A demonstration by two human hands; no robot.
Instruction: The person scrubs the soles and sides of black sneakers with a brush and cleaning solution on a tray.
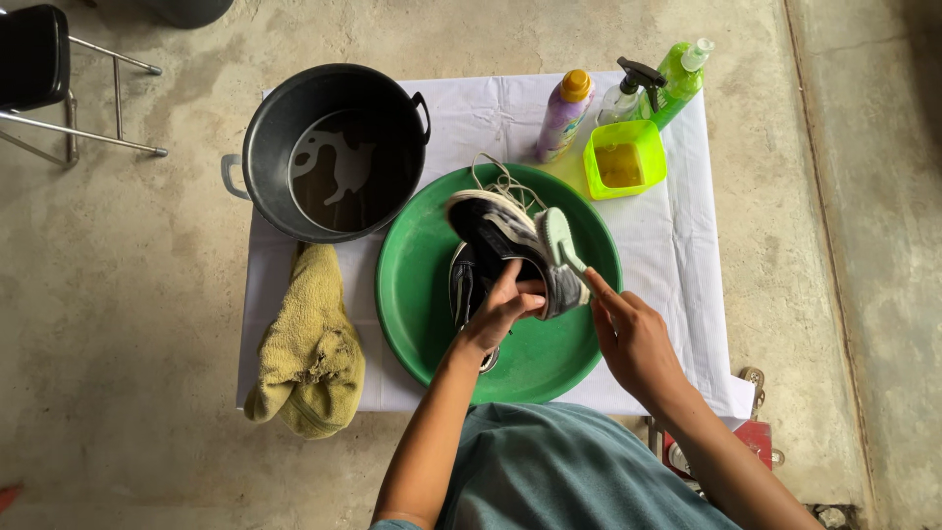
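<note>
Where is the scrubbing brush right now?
In the head view the brush is in the right hand, its head pressed on the dark sneaker that the left hand holds over the green basin.

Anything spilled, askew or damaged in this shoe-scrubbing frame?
Nothing stands out. The left hand holds a dark sneaker over the green basin; the right hand holds a brush on it. The yellow towel lies crumpled, overhanging the white cloth.
</note>
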